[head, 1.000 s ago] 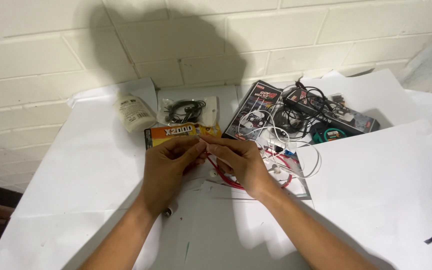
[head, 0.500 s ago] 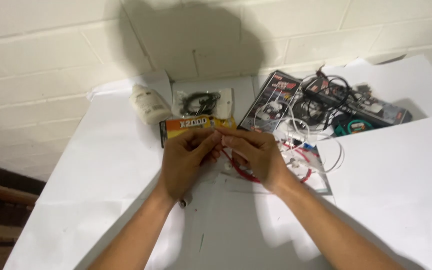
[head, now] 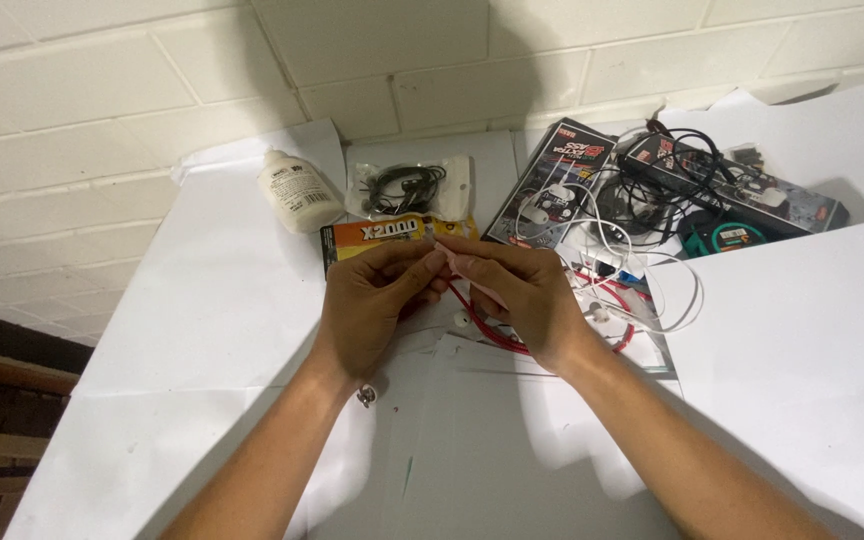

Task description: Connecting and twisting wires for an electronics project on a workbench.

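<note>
Together, left hand (head: 377, 300) and right hand (head: 522, 290) fingers pinched narrow on a red cable (head: 472, 320). Just beyond, an orange packet (head: 372, 238) on the white surface (head: 212, 330).

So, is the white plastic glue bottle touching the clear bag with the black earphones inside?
Apart. The head view shows bare white paper between the white plastic glue bottle and the clear bag.

Hard light from behind the person throws a head shadow onto the brick wall (head: 402, 60); the picture stays sharp throughout.
</note>
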